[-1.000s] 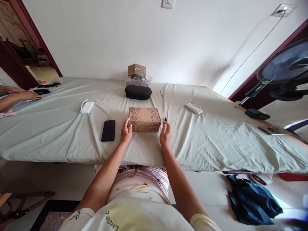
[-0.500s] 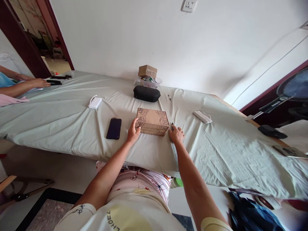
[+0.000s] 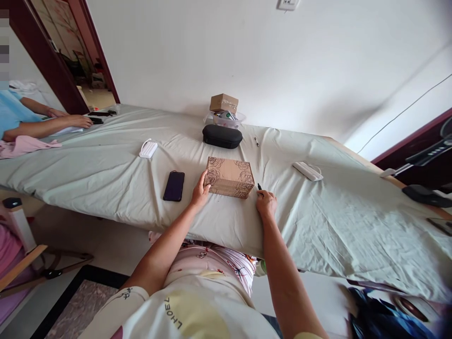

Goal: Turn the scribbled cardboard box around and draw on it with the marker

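A brown cardboard box [image 3: 230, 170] with black scribbled swirls near its corners rests on the cloth-covered table in front of me. My left hand [image 3: 201, 190] grips its left end, thumb on the front side and fingers around the edge. To the right of the box, a little apart from it, my right hand [image 3: 266, 203] is closed around a black pen [image 3: 260, 187] whose dark end points up and left. Left of my left hand lies a dark phone [image 3: 173, 186]. Behind the box sits a black zip case [image 3: 222, 136].
A clear plastic tub [image 3: 240, 119] holding small items and a smaller cardboard box [image 3: 224, 102] stand by the wall. White power banks lie left [image 3: 149, 149] and right [image 3: 307, 170]. A thin pen [image 3: 256, 141] lies farther back. Another person's hand [image 3: 82, 121] rests at the far left.
My right hand with the pen has drawn slightly back and away from the box's right end. My left hand stays on the box. The whole view has shifted a little.
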The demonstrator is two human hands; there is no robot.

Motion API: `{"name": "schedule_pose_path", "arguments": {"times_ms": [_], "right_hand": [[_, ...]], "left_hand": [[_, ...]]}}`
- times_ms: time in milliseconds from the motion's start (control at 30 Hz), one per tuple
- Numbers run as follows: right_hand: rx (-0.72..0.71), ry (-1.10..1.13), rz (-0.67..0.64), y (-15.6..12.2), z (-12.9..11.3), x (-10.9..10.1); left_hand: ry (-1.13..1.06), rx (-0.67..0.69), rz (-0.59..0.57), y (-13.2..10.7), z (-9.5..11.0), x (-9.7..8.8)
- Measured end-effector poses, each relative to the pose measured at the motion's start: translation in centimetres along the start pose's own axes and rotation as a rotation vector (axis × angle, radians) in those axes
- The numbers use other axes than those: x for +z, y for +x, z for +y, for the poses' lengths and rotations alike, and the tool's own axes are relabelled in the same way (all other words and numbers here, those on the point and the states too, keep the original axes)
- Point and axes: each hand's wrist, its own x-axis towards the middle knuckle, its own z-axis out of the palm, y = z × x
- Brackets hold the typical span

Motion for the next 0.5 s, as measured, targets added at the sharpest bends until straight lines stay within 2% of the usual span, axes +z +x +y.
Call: {"name": "schedule_pose_path", "arguments": {"times_ms": [200,367,500], "right_hand": [[0.116,0.132,0.032,-0.9,0.3,-0.4],[0.052,0.223,0.063,-2.5,1.3,-1.0],[0.027,0.236,0.019,-4.5,2.0,-2.2]], "left_hand": [[-0.014,-0.036,-0.007,0.0,0.3,-0.1],[-0.015,-0.068,-0.022,0.0,0.8,-0.3],[-0.022,-0.075,-0.043,0.0,1.1,-0.4]]}}
